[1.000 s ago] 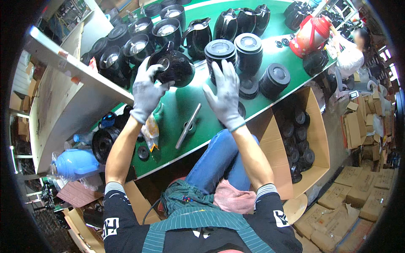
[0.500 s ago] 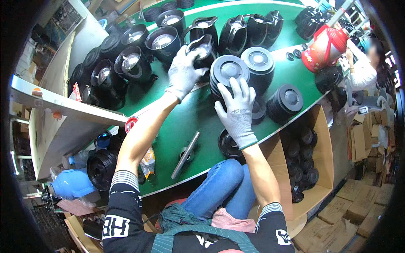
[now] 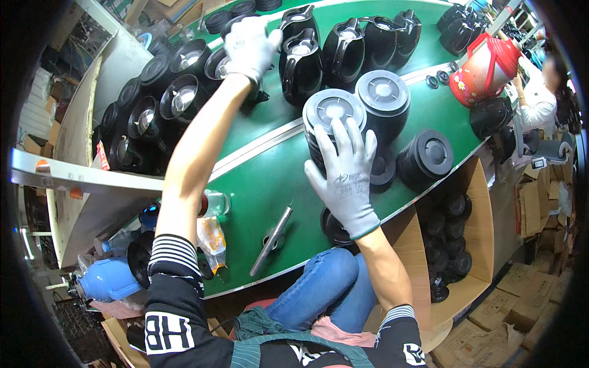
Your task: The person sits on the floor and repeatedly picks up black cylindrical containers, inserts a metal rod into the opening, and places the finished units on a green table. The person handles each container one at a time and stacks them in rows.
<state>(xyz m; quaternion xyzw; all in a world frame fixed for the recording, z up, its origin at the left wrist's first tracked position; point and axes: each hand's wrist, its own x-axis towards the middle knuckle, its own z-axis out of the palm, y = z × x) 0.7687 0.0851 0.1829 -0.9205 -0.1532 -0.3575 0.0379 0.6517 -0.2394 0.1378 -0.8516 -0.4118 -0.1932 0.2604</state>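
A green counter [image 3: 257, 184] runs across a cluttered workroom, an open cardboard box [image 3: 480, 205] of dark round parts below its near edge and another person [image 3: 543, 107] seated at the far right. The right hand [image 3: 346, 175], in a grey glove, is spread and unclenched, its fingertips against the rim of the front stack of black lids [image 3: 331, 104], which stands mid-counter beside a second lid-topped stack [image 3: 383, 93]. The left hand [image 3: 250, 49] reaches far over the counter among the black vessels; its fingers are washed out by light, and whether it grips anything cannot be told. Just to its right stands a glossy black pitcher [image 3: 300, 70].

The front stack looks the likeliest to fail: a sideways push from the spread fingers could shear the loose discs apart or tip them into their neighbour. The left wrist is close to the pitcher and to the open-topped vessels [image 3: 182, 98], so a careless withdrawal could knock one over. The metal rod [image 3: 271, 242], resting by a small ring near the edge, could roll if bumped.

The lids are matt, ridged discs, apparently plastic; the pitchers are smooth, rounded and mirror-like, with pinched spouts, and would probably feel slick. The vessels are dark, with shiny round centres inside. The rod is straight and silvery, the glove knitted at the cuff.
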